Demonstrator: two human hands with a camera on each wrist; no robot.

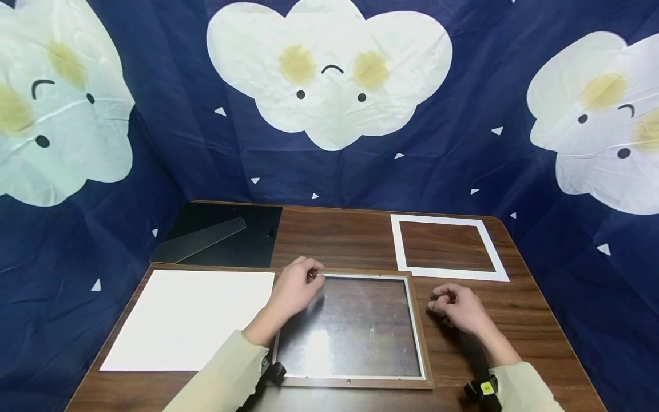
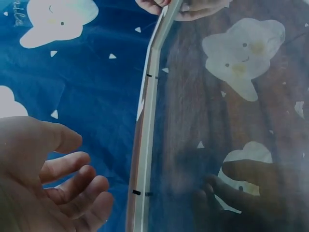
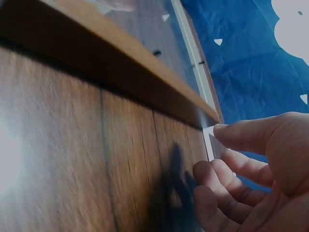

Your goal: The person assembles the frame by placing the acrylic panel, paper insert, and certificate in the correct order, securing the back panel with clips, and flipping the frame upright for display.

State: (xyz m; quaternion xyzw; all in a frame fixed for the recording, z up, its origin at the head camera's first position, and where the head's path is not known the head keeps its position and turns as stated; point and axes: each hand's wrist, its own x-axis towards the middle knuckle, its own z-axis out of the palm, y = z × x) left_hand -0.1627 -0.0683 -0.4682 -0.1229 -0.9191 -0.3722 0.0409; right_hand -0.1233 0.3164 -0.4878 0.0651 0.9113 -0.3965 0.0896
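A brown wooden picture frame [image 1: 370, 383] with a pale inner edge lies flat on the table, a clear pane [image 1: 360, 326] inside it. My left hand [image 1: 298, 286] hovers over its far left corner, fingers loosely bent and holding nothing. In the left wrist view that hand [image 2: 72, 179] is beside the frame's edge [image 2: 145, 145], and its reflection shows in the pane. To the right of the frame, my right hand [image 1: 460, 309] hangs above the tabletop with relaxed, curled fingers. The right wrist view has this hand [image 3: 251, 179] near the frame's corner, nothing between the fingers.
A blank white sheet [image 1: 190, 320] lies left of the frame. Behind it are a black board [image 1: 262, 234] and a dark strip [image 1: 206, 240] lying across it. A white rectangular mat [image 1: 453, 273] with a cut-out middle lies at the back right. Blue cloth [image 1: 340, 177] surrounds the table.
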